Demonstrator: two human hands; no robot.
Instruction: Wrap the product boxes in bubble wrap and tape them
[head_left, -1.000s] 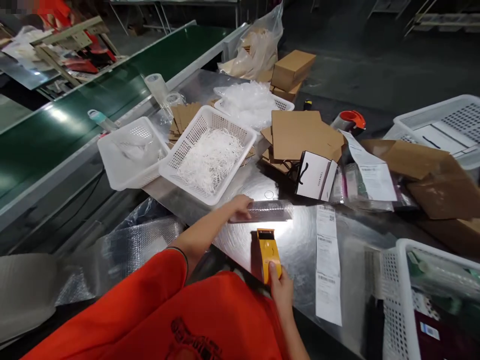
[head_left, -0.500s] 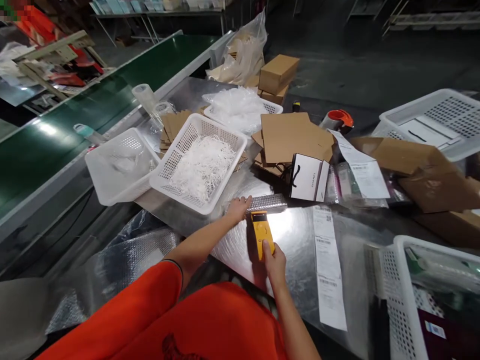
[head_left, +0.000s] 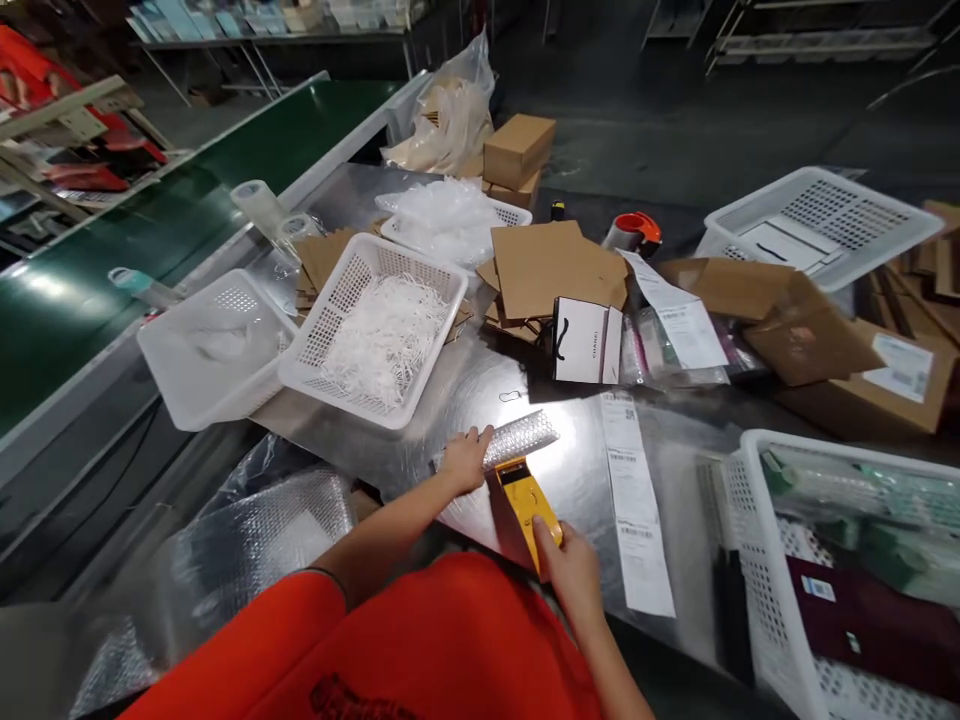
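Observation:
My left hand (head_left: 465, 462) lies over the left part of a narrow, silvery bubble-wrap bundle (head_left: 529, 437), holding it against the metal tabletop (head_left: 487, 370). What the bundle contains, if anything, I cannot make out. My right hand (head_left: 574, 570) is closed round a yellow tape dispenser (head_left: 531, 508), thumb on its upper face. The dispenser's dark front end is at the bundle's near edge, just right of my left hand; whether they touch is unclear. Beyond the bundle lies a small thin loop (head_left: 510, 396).
Shredded paper fills a white basket (head_left: 375, 340) on the left. Flat cardboard (head_left: 555, 270), a white shopping bag (head_left: 587, 342) and a label strip (head_left: 637, 510) lie beyond and right. Another basket (head_left: 757, 560) stands at right, a green conveyor (head_left: 217, 190) at far left.
The view has shifted right. The bundle has turned, its right end now angled away from me. My right hand and the tape dispenser have come nearer my body, the dispenser tilted more.

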